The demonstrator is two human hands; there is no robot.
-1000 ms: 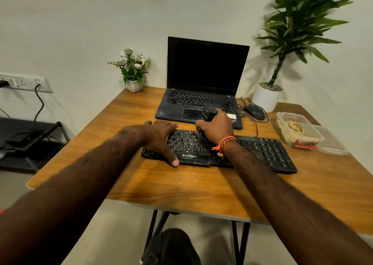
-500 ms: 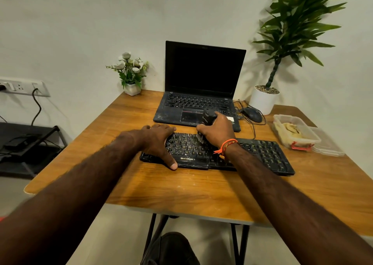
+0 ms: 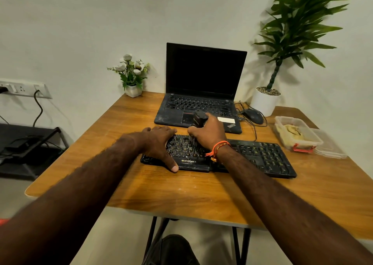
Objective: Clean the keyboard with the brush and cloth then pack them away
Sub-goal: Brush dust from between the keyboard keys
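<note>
Black and dusty, the Zebronics keyboard [image 3: 260,157] lies across the middle of the wooden table [image 3: 181,192], just in front of an open ThinkPad laptop [image 3: 201,95] with a dark screen. The left hand [image 3: 159,143] rests flat on the keyboard's left end, fingers straight and spread, the thumb reaching down over the front edge onto the table. The right hand [image 3: 209,134] is curled round the dark handle of a brush [image 3: 199,118], whose top end sticks up above the knuckles over the upper rows of keys; the bristles are hidden behind the hand, so I cannot tell whether they touch the keys. An orange thread bracelet [image 3: 219,147] circles the right wrist. To the right, a clear plastic container [image 3: 296,135] holds a beige cloth [image 3: 292,131], with its lid [image 3: 331,145] lying just beside it. A black mouse [image 3: 253,115] sits near a white plant pot [image 3: 264,103], and a small pot of white flowers [image 3: 132,75] stands at the table's far left corner.
</note>
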